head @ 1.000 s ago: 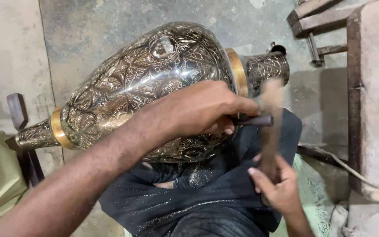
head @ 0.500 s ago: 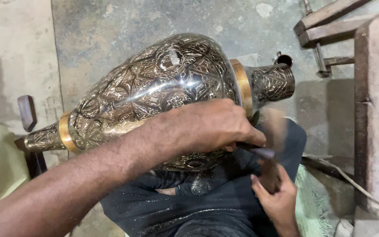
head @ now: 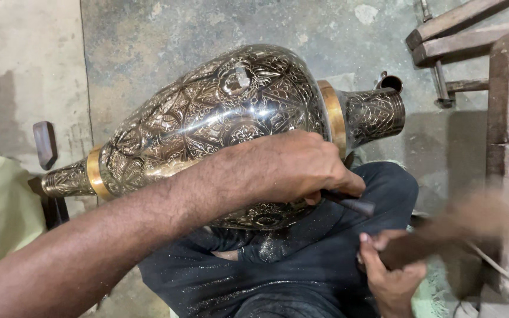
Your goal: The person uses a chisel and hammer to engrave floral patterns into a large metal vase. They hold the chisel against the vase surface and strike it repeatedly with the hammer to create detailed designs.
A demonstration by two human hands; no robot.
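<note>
Concrete floor; hands grip chisel (head: 351,204), mallet (head: 443,235).

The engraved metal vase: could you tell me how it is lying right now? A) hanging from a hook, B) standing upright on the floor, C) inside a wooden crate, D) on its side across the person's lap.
D: the vase lies tilted on its side over the dark trousers, with the left hand resting against its lower body and gripping a thin tool.

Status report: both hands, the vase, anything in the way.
Left hand shut on a chisel at the engraved vase. Right hand shut on a blurred wooden mallet. Vase lies across the lap; nothing in the way.
</note>
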